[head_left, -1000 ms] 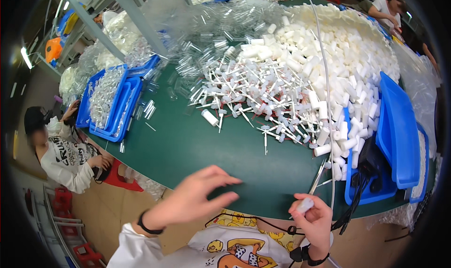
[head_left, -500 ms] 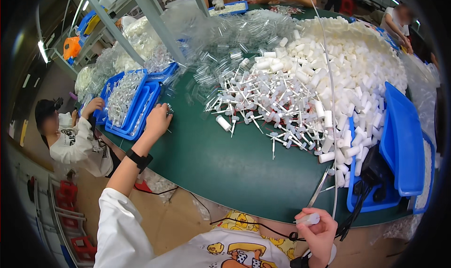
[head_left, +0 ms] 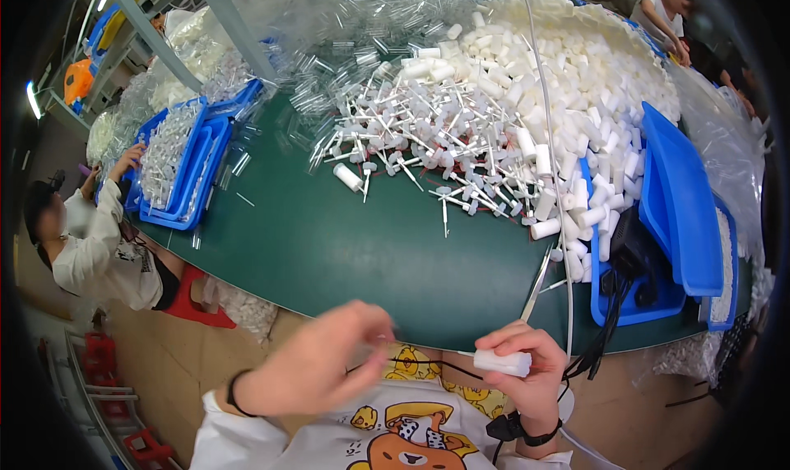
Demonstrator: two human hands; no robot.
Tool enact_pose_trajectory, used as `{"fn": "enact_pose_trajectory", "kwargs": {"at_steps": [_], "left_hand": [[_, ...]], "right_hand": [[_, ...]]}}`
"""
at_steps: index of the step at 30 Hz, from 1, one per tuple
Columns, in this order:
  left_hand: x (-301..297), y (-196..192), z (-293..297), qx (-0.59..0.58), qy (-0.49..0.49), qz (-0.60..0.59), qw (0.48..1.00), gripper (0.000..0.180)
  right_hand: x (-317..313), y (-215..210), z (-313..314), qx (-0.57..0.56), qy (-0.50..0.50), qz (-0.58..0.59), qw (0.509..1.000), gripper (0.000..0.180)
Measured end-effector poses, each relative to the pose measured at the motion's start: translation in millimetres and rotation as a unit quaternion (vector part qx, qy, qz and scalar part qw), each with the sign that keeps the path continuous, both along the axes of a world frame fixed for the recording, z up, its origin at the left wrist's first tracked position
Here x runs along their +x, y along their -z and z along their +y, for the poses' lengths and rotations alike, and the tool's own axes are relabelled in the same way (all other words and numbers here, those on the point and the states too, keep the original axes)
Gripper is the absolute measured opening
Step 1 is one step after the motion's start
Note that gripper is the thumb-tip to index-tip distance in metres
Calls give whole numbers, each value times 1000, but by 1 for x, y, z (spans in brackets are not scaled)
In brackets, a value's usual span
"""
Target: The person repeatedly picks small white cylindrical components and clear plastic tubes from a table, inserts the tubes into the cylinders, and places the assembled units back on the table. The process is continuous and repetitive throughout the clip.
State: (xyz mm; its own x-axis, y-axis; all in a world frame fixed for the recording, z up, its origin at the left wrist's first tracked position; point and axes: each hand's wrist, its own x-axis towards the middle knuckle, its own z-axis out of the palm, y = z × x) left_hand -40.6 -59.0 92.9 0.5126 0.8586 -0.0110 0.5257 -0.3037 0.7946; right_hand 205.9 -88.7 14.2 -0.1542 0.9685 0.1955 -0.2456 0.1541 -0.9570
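My right hand [head_left: 531,371] grips a white cylinder [head_left: 504,363] between thumb and fingers, just off the near table edge. A thin pale tip sticks out at the cylinder's left end. To its left my left hand [head_left: 329,359] hovers in front of my body, smeared by motion; whether its fingers hold anything is unclear. Metal tweezers [head_left: 536,285] lie on the green table [head_left: 329,248], beyond my right hand. Farther off is a heap of thin white sticks with greyish caps [head_left: 436,141], beside a large pile of white cylinders [head_left: 568,83].
Blue trays [head_left: 679,215] and a black cabled device [head_left: 629,256] stand at the right. More blue trays [head_left: 193,186] with small parts are at the left, where a co-worker [head_left: 107,231] reaches in. A white cable [head_left: 547,108] hangs across the table; clear tubes [head_left: 362,50] lie behind.
My left hand has come back from beside the left trays to near my right hand. The right hand still holds the white cylinder, now turned with its pale tip leftward. The view has shifted.
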Motion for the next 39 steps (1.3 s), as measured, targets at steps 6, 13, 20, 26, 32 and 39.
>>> {"fn": "enact_pose_trajectory", "kwargs": {"at_steps": [6,13,20,26,32,39], "left_hand": [[31,45,-30,17,20,-84,996,29],[26,59,-41,18,27,-126,992,38],[22,62,-42,55,33,-62,996,38],[23,75,-34,-17,43,-117,992,33],[24,83,-23,-95,67,-193,974,30],[36,88,-4,-144,78,-235,958,27]], "right_hand": [[-13,-3,-7,12,-2,-7,1000,31],[-22,-7,-7,68,-35,-131,989,28],[-23,-10,-2,7,-98,-174,980,23],[-31,1,-3,-59,-64,-95,992,24],[-27,10,9,-56,-109,-64,990,23],[-15,10,17,-107,-111,14,988,27]]}}
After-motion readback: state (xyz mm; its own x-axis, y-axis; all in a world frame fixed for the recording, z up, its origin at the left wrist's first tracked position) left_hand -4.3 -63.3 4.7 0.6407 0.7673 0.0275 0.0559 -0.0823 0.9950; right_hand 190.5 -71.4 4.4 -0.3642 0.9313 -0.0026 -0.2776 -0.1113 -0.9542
